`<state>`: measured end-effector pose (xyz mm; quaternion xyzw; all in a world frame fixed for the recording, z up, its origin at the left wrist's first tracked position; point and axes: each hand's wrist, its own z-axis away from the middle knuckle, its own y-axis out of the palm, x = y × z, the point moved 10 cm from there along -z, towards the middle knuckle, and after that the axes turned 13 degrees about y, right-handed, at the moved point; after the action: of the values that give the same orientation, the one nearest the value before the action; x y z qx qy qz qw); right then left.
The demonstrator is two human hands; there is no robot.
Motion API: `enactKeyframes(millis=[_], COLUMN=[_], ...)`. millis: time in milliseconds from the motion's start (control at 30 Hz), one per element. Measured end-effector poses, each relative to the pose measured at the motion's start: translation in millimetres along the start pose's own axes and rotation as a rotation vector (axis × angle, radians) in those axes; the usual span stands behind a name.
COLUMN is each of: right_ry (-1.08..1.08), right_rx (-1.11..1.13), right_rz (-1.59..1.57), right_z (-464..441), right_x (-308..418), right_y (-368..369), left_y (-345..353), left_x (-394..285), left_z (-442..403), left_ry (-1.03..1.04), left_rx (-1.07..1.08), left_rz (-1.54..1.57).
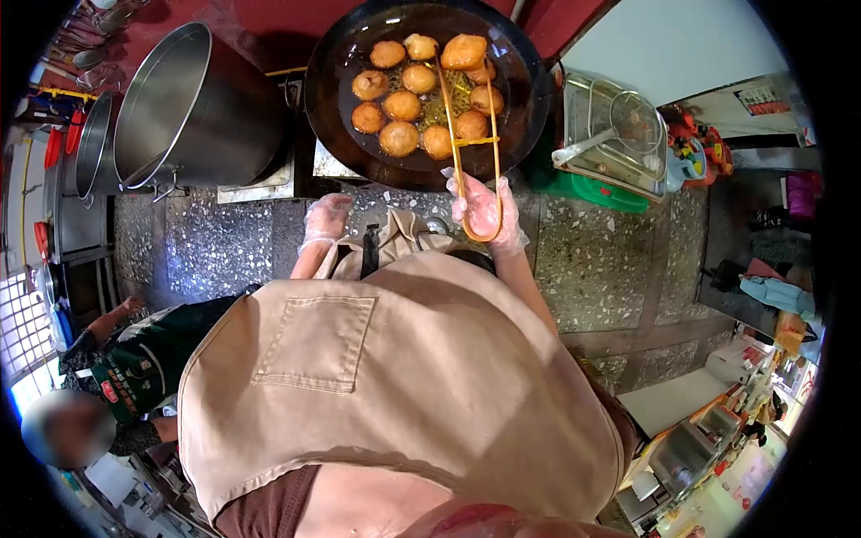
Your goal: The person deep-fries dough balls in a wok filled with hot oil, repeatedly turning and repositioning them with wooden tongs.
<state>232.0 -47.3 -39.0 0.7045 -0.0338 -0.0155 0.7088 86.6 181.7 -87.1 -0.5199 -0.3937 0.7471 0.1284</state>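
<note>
A large dark wok (pixel 332 134) of oil holds several round golden-brown fried pieces (pixel 399 139). My right hand (pixel 484 212), in a clear plastic glove, is closed around the bent end of long wooden tongs (pixel 456 152). A yellow band crosses the tongs midway. Their tips reach a squarish orange fried piece (pixel 464 52) at the wok's upper right; whether they grip it is not clear. My left hand (pixel 328 218), also gloved, hangs below the wok's lower left rim, fingers loosely apart and holding nothing.
Left of the wok stands a big metal pot (pixel 242 112). A wire rack (pixel 619 134) over a green basin (pixel 596 192) is at the right. Another person (pixel 148 359) in a dark green apron stands at the lower left. Red-and-blue items (pixel 691 161) lie farther right.
</note>
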Motion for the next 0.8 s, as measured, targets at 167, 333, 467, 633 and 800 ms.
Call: enactKeyframes(millis=[167, 333, 467, 633, 800], right_ry=[-0.064, -0.073, 0.060, 0.262, 0.443], right_rx=[-0.321, -0.912, -1.007, -1.098, -1.115], right_rz=[0.225, 0.523, 0.747, 0.994, 1.280], right_z=[11.6, 54.4, 72.6, 79.8, 74.1], right_x=[21.8, 60.7, 76.5, 71.1, 65.8], right_y=[-15.9, -39.1, -17.2, 29.9, 30.4], left_y=[3.0, 7.6, 8.9, 8.9, 6.5], left_x=[2.1, -2.2, -6.2, 5.3, 9.5], left_z=[-2.5, -7.5, -12.7, -12.2, -12.2], left_ry=[0.007, 0.093, 0.131, 0.087, 0.103], left_rx=[-0.010, -0.018, -0.055, -0.106, -0.163], left_rz=[0.063, 0.049, 0.101, 0.182, 0.255])
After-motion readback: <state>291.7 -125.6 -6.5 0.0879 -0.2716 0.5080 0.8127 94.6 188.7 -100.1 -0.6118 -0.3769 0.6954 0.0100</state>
